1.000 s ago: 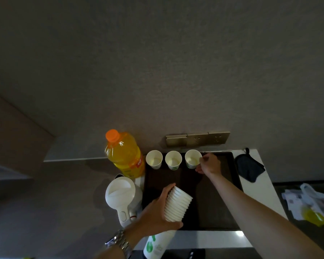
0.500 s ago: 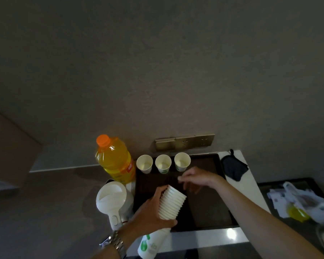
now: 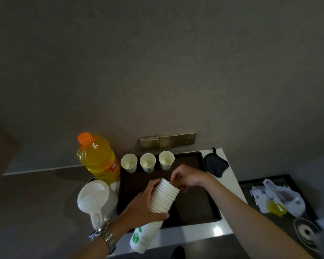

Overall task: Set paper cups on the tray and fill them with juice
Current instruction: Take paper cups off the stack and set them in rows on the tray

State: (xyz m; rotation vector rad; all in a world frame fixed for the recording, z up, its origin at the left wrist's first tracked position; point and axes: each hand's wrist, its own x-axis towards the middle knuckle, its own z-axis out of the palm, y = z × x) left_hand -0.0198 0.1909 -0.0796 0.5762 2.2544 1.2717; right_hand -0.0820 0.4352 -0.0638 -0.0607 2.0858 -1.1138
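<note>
Ribbed white paper-cup stack [image 3: 164,197], tapered

Three empty white paper cups [image 3: 147,162] upright along dark tray [image 3: 196,208] far edge; capped juice bottle [image 3: 98,158] just left; tilted cup stack [image 3: 164,196] above tray.

Looks like a hotel-room or home drinks corner: a white electric kettle [image 3: 96,200] stands on a pale counter [image 3: 191,233] beside a dark serving tray [image 3: 198,193], with brass wall sockets [image 3: 168,142] just above on a plain grey wall. 3 paper cups [image 3: 147,162] line the tray's far edge, a big juice bottle [image 3: 98,158] alongside, a plastic bag [image 3: 284,198] off right.
</note>
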